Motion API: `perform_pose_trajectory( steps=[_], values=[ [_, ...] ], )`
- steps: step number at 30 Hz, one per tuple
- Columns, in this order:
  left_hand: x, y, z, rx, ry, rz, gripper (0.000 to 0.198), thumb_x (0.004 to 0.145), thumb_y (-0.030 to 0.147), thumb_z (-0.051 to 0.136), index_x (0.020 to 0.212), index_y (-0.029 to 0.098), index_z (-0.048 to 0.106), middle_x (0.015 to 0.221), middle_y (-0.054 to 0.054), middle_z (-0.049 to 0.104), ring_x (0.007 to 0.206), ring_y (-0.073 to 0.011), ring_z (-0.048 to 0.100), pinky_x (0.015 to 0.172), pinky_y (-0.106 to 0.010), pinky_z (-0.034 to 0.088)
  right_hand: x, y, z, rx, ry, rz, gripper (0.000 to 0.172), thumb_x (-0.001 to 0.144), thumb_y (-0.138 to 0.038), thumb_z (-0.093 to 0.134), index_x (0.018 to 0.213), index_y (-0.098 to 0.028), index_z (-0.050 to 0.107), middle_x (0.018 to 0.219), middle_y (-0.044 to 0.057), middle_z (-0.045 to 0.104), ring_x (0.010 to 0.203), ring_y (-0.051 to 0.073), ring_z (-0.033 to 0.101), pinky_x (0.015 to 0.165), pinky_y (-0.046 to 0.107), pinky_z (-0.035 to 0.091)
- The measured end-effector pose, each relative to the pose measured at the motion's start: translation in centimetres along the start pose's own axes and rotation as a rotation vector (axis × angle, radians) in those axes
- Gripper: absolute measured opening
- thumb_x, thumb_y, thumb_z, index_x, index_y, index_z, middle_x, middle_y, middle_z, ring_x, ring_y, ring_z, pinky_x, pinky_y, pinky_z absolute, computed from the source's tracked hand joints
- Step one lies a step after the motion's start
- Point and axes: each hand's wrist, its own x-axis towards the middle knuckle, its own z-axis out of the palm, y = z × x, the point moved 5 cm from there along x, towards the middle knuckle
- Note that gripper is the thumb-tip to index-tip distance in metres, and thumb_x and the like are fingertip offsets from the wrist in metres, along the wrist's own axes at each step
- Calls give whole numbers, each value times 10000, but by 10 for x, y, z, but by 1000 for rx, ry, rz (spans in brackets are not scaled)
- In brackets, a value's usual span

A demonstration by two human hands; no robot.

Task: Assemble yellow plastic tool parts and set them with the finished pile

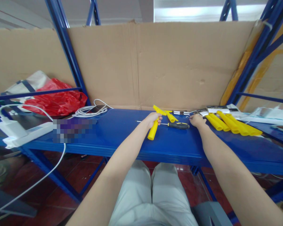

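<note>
My left hand (155, 118) is wrapped round a yellow T-shaped plastic tool (153, 130), its round handle pointing down toward the bench's front edge. To the right of it lies a screwdriver (179, 125) with a black and yellow handle; its thin shaft runs left behind my left hand. Another yellow plastic piece (171, 117) rests just behind the screwdriver. My right hand (196, 120) is low over the blue bench (122, 128), fingers closed at small parts; whatever they pinch is too small to make out. Several yellow tubular handles (235, 124) lie in a row right of it.
Behind stands a cardboard wall (167, 62) between blue shelf posts. Flat packets (218, 109) lie at the back right. On the left are a coiled white cable (89, 111), a red plastic bag (58, 99) and a white power strip (33, 135), its cord hanging over the front edge.
</note>
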Motion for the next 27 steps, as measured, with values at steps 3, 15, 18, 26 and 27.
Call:
perform_pose_trajectory(
  steps=[3, 15, 18, 26, 27],
  values=[
    [0, -1, 0, 0, -11, -19, 154, 914, 49, 397, 857, 184, 447, 524, 89, 400, 354, -44, 319, 397, -165, 253, 3, 1, -1, -12, 31, 16, 323, 888, -202, 531, 1140, -186, 733, 1282, 191, 623, 1262, 355, 523, 1016, 559, 414],
    [0, -2, 2, 5, -37, -36, 170, 931, 50, 394, 838, 182, 446, 509, 94, 397, 348, -38, 320, 387, -158, 263, -3, -2, -2, -20, -1, -34, 418, 865, -161, 506, 1233, -232, 691, 1364, 142, 589, 1288, 324, 506, 1045, 543, 395],
    [-1, -2, 1, 5, -31, -41, 154, 932, 56, 400, 862, 180, 458, 515, 94, 404, 349, -37, 321, 386, -153, 263, -4, -6, -3, -47, -9, -57, 380, 884, -186, 502, 1201, -218, 709, 1337, 146, 609, 1268, 316, 528, 1043, 518, 400],
    [2, -4, 0, -10, -22, -42, 130, 906, 58, 432, 900, 172, 493, 532, 85, 414, 359, -45, 334, 388, -157, 269, -7, -16, -5, -165, 17, -125, 287, 911, -208, 517, 1081, -148, 741, 1163, 189, 693, 1153, 292, 629, 932, 379, 492],
    [2, -4, 0, -9, -22, -42, 131, 902, 57, 435, 915, 172, 498, 531, 86, 413, 359, -45, 333, 388, -157, 273, -8, -18, -5, -176, 11, -134, 295, 916, -188, 505, 1087, -118, 736, 1158, 209, 692, 1156, 296, 631, 931, 369, 494]
  ],
)
